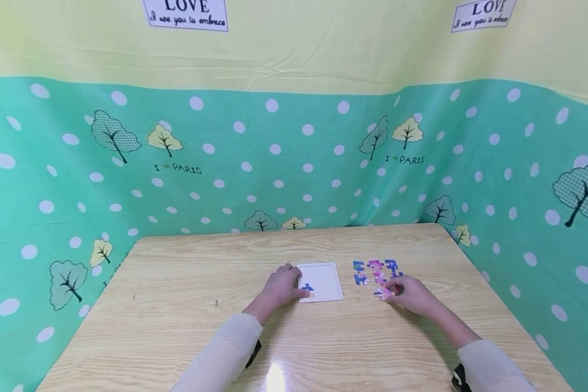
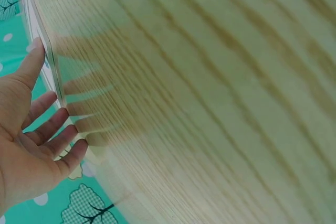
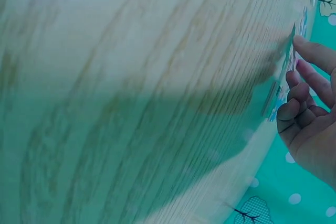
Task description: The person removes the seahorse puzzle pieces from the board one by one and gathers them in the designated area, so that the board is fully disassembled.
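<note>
A square white puzzle tray (image 1: 326, 277) lies flat on the table. One jigsaw piece, blue and peach (image 1: 307, 287), sits in its lower left corner. My left hand (image 1: 280, 286) rests at the tray's left side, thumb on the tray and the other fingers spread along the edge, as the left wrist view also shows. To the right, my right hand (image 1: 414, 295) pinches a pink and white puzzle piece (image 1: 383, 293) between thumb and fingers; in the right wrist view that piece (image 3: 291, 48) is tilted up from the table. The ring and little fingers are curled in.
Several loose puzzle pieces lie right of the tray: blue-green ones (image 1: 359, 265), pink ones (image 1: 375, 265) and dark blue ones (image 1: 392, 265). The wooden table (image 1: 186, 294) is backed by a green dotted curtain (image 1: 274, 163) with printed trees.
</note>
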The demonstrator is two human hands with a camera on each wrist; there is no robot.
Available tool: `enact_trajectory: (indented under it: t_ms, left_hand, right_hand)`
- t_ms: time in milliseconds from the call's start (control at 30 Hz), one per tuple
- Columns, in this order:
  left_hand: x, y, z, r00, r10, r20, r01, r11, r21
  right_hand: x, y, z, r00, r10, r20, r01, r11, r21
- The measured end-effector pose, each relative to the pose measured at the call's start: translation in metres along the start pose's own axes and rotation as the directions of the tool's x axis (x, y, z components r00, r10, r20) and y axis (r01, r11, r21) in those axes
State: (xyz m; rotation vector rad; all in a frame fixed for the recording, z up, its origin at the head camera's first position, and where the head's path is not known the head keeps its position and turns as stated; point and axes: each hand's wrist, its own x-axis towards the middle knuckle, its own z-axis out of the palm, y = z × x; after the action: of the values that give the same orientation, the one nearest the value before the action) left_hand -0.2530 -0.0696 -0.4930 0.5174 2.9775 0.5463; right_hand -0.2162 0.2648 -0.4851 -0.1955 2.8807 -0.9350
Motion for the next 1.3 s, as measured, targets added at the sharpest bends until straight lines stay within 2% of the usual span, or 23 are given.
enact_trajectory:
  t_ms: [800, 1033, 1300]
  left_hand:
    - [-0.0014, 0.0015, -0.0008, 1.0, -0.006, -0.005, 0.006, 1.0, 0.0]
    - [-0.0012, 0.0009, -0.0003, 1.0, -0.004, -0.004, 0.004, 1.0, 0.002]
    - [-0.0003, 0.0004, -0.0004, 1.0, 0.001, -0.008, -0.001, 1.0, -0.004]
  right_hand:
    - [0.0043, 0.0099, 0.0026, 0.999, 0.02, 0.033, -0.017, 0.997, -0.079]
    - [0.0049, 0.0081, 0.0016, 0.998, 0.042, 0.043, -0.039, 0.996, -0.076]
    - [0.0028, 0.0042, -0.0012, 0.998, 0.027, 0.058, -0.023, 0.997, -0.07]
